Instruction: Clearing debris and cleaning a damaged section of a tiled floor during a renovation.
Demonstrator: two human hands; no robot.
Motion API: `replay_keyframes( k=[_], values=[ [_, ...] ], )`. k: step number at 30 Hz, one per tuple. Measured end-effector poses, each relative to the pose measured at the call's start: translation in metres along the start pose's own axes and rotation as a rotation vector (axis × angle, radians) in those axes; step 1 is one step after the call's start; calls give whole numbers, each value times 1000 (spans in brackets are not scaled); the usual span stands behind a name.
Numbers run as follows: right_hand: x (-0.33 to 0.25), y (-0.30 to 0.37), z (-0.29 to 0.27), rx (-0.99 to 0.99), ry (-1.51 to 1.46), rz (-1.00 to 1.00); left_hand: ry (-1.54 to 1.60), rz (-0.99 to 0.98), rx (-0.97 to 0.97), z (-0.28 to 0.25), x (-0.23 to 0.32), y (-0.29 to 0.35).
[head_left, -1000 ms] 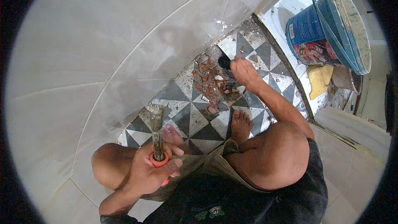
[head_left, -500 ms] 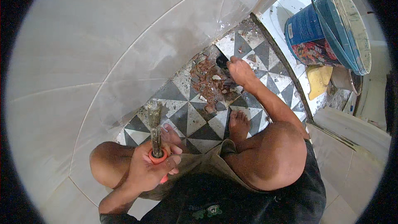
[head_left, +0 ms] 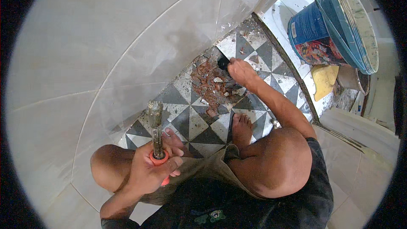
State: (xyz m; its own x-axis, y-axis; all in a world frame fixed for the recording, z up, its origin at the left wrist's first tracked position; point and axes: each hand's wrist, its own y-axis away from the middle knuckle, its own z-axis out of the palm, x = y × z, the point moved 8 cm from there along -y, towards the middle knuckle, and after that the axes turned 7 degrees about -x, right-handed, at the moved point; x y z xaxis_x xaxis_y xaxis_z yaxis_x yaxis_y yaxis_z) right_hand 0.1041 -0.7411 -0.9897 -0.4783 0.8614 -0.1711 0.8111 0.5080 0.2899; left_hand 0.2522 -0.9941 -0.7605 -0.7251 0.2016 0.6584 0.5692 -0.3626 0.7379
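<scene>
- The hammer-like tool (head_left: 156, 121) has a grimy, mottled metal shaft, thicker toward its far end, and an orange-red handle (head_left: 158, 158); it points away from the body, above the floor near the wall.
- The left hand (head_left: 153, 167) is wrapped around that handle, thumb across it.
- The right hand (head_left: 243, 73) is closed on a black object (head_left: 222, 62), small and rounded where it shows, at the upper edge of the broken patch; the fingers hide the rest.
- The broken patch (head_left: 207, 78) lies between the wall and the right hand, heaped with reddish crumbs and pale, jagged chips.
- Two bare feet, the right (head_left: 242, 129) and the left (head_left: 174, 139), stand on the floor just below the rubble.
- At upper right, beyond a dark strip (head_left: 288, 63), a blue bucket (head_left: 311, 23) leans over, with a yellow piece (head_left: 324, 80) beneath it.
- The floor (head_left: 205, 135) is patterned in dark grey and white triangles, speckled with dirt; the wall (head_left: 127, 25) is smooth, pale tile with thin joints.
</scene>
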Motion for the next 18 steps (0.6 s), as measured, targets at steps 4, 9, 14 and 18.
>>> replay_keyframes(
  k=[4,9,14,18],
  values=[
    [3,8,-13,108,-40,52,6,-6,-28,2,0,-8],
    [-1,-4,-4,70,-101,105,21,22,-42,-4,12,-3],
    [20,89,-77,182,-185,218,66,50,-101,-7,10,-12],
    [65,216,-82,286,-561,555,8,8,-35,9,2,-25]
  ],
)
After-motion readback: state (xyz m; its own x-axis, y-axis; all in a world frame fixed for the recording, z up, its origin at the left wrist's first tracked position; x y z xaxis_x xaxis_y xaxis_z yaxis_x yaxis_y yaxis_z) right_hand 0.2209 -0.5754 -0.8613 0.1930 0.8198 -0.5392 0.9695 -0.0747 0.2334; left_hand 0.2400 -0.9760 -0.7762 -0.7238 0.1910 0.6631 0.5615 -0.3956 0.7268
